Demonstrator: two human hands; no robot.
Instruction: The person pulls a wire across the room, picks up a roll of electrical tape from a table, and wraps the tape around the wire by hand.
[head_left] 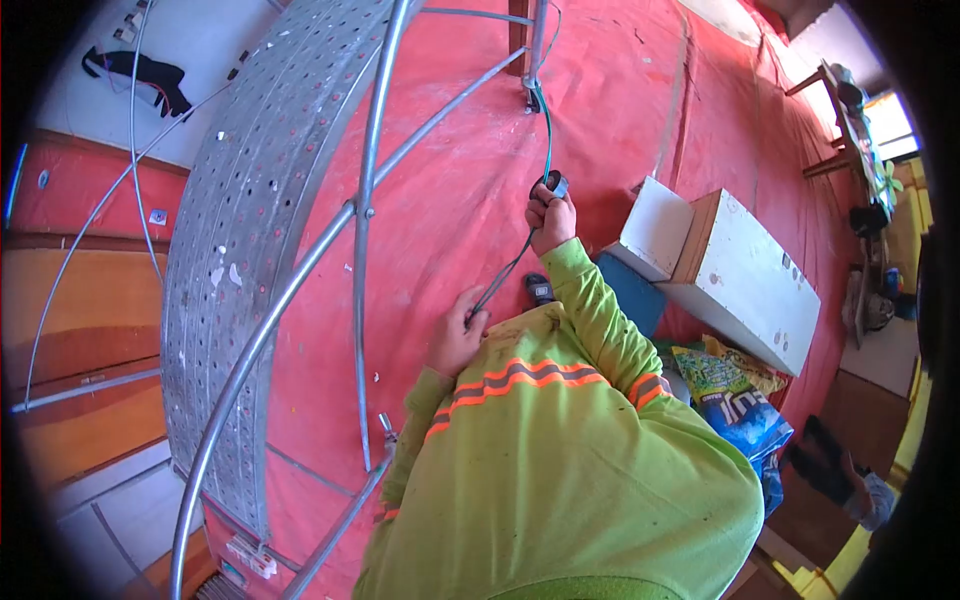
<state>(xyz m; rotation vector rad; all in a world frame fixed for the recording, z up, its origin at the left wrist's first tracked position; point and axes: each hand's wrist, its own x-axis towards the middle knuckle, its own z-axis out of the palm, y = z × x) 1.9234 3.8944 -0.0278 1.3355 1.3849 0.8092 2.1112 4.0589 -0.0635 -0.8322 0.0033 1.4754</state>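
Observation:
A thin dark green cable (549,130) runs down from the scaffold leg at the top, past my right hand, and on to my left hand. My right hand (553,222) is closed around a small dark ring-shaped roll (546,186) that looks like tape, with the cable passing through or against it; I cannot tell which. Lower and to the left, my left hand (459,335) is closed on a doubled length of the cable, close to my green shirt. The left fingertips are partly hidden.
Tubular metal scaffold bars (365,240) and a perforated metal platform (250,170) stand on my left. Red sheeting (620,80) covers the floor. White boxes (750,280) and a blue printed bag (740,415) lie on the right. A wooden bench (838,125) stands farther right.

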